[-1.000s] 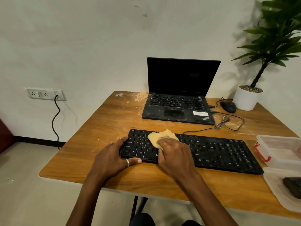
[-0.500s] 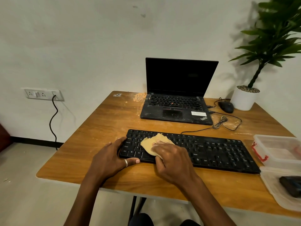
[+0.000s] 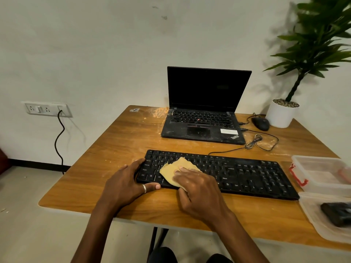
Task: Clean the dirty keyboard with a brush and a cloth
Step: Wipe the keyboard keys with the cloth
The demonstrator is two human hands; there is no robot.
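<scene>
Keyboard (image 3: 247,173) lay flat near the front edge of the bench (image 3: 121,145), with its long axis running from left to right. The left hand (image 3: 123,185) gripped its left end, thumb along the front edge. The right hand (image 3: 197,190) pressed a yellow cloth (image 3: 173,170) with flat fingers onto the left keys.

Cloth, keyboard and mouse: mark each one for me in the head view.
cloth (image 3: 171,170), head view, on its bare left part
keyboard (image 3: 247,175), head view, on its uncovered right-half keys
mouse (image 3: 260,123), head view, on top of its shell
</scene>
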